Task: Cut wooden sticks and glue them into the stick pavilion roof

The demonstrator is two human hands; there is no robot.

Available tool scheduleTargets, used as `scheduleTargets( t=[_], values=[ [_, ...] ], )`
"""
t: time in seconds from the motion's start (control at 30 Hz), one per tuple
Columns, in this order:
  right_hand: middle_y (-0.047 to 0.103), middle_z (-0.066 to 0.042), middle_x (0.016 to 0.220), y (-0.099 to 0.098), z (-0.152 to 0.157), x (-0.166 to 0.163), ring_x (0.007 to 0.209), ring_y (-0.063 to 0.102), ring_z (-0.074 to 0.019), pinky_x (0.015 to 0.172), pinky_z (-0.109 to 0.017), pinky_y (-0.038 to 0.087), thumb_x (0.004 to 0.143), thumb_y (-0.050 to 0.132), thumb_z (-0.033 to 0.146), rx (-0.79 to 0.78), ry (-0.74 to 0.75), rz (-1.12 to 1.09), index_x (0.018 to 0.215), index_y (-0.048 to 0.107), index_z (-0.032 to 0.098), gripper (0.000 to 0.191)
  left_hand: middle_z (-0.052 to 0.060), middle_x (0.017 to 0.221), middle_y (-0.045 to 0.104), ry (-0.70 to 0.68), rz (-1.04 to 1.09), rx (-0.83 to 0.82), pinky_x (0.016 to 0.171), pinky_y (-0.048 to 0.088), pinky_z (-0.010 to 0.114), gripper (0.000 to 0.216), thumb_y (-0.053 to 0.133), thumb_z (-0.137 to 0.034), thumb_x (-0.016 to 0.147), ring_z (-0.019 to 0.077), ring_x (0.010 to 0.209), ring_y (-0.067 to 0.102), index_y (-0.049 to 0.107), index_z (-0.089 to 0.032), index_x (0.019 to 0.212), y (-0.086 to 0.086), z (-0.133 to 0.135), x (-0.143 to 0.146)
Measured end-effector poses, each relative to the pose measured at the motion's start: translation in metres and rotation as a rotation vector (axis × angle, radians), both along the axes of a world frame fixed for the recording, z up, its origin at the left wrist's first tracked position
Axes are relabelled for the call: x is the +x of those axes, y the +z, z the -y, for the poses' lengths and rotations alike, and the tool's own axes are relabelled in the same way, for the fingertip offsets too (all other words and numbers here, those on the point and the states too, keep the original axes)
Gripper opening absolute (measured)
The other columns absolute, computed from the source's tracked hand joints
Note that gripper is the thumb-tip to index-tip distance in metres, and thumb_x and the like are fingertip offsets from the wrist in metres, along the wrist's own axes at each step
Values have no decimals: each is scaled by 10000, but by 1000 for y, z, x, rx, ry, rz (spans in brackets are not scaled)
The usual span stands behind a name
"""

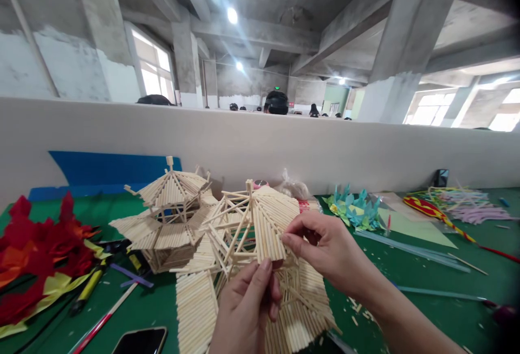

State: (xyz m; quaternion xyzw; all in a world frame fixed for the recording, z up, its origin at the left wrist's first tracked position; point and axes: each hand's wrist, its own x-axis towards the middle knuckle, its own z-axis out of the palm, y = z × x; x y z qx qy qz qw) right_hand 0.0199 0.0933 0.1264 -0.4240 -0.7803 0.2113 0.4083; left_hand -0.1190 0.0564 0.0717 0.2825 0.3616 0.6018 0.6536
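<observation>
A pavilion model (280,210) made of pale wooden sticks stands in front of me. Sticks cover part of its upper roof, while the left side of that roof shows bare ribs. With thumb and fingers, my left hand (247,302) pinches the lower edge of the covered roof panel. My right hand (320,243) is closed in a pinch at the right edge of the same roof; anything between its fingertips is too small to make out. Behind to the left stands a second stick pavilion (174,213) with both roof tiers covered.
Red paper flowers (36,240) and a yellow glue gun or cutter-like tool (87,289) lie left. A phone (140,340) is at the front edge. Blue paper flowers (353,207), translucent glue sticks (410,251) and stick scraps lie right. A white partition (244,137) stands behind.
</observation>
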Motion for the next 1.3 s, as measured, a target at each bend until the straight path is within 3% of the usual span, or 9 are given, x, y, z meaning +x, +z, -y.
scheduleTargets(
  t=[0.37,0.47,0.67,1.3],
  values=[
    [581,31,622,4,0,1,585,499,-89,535,-236,378,759,559,182,87,-28,87,673,606,184,98,-12,512,541,5,-19,17,431,308,168,206,685,-339,665,70,473,425,664,-137,636,3,1,2],
    [580,17,691,2,3,3,617,500,-96,537,-231,394,756,549,165,129,-7,74,773,612,187,69,-14,512,534,5,-22,19,431,304,165,196,676,-327,678,68,473,415,663,-135,642,4,2,2],
    [569,-41,894,-3,11,10,815,522,-150,730,-296,433,759,573,206,270,83,232,1008,594,187,251,-19,519,534,1,-9,21,437,316,166,187,685,-317,669,69,474,418,646,-143,612,7,3,3],
    [606,-44,775,-1,2,10,715,507,-147,648,-288,415,800,527,230,586,81,433,897,634,156,162,-16,518,541,6,-22,27,441,325,170,197,692,-307,663,75,480,424,624,-143,578,6,2,1]
  ],
)
